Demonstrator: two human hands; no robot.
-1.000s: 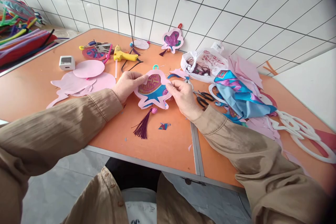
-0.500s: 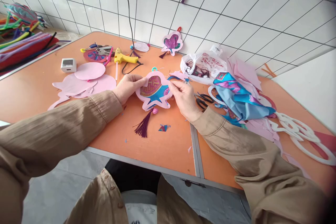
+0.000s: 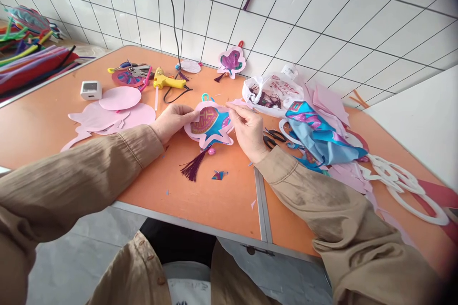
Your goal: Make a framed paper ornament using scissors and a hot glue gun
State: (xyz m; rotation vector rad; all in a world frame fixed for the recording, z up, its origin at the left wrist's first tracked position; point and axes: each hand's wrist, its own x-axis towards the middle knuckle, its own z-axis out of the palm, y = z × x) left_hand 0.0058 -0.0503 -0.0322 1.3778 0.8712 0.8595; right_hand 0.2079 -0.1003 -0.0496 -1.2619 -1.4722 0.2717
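my left hand (image 3: pixel 172 121) and right hand (image 3: pixel 250 133) pinch opposite edges of a pink ornament (image 3: pixel 212 127), nearer me than the yellow glue gun (image 3: pixel 167 80); pulling too hard on its rim could peel the layers apart.

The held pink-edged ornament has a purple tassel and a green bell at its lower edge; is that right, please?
Not quite: the head view shows the bell is pink, not green. The held pink-edged ornament does have a purple tassel at its lower edge.
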